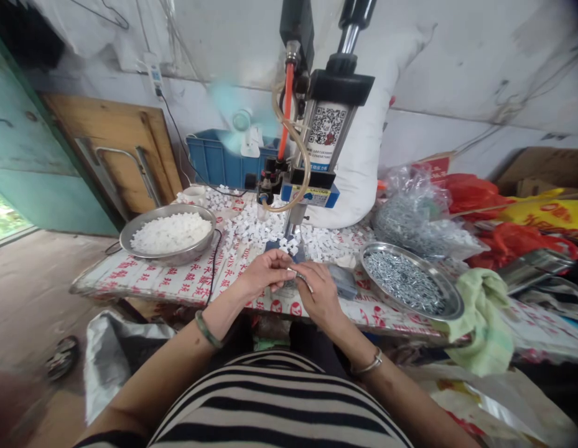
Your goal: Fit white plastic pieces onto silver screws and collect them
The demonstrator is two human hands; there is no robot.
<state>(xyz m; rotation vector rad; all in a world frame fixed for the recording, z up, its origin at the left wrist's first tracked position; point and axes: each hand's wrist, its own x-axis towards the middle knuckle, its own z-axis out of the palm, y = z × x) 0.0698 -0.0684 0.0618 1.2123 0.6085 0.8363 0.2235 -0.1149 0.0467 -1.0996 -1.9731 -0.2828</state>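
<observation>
- Left hand [269, 272]: thumb and fingertips are pressed together, pinching a small white piece [292, 270] in front of the press base.
- Right hand [320, 291]: fingers are curled beside the left fingertips; a small grey item [303, 279] shows along the thumb side. Whether this hand grips it firmly cannot be told.
- Press [330, 143]: stands upright directly beyond the hands, with an orange hose [287, 115] on its left side.
- Loose white pieces [251, 227]: scattered on the table around the press.
- Metal bowl [177, 256]: located left of the hands, filled with white pieces.
- Metal dish [452, 306]: located right of the hands, containing many small metal parts [405, 283].
- Green cloth [484, 311]: hangs over the table edge, just beside the dish.
- Table [190, 280]: covered with red-printed sheeting.
- Clear plastic bag [407, 211]: lies behind the dish.
- Blue crate [214, 165]: located behind the press, to the left.
- Fan [242, 121]: positioned at the crate.
</observation>
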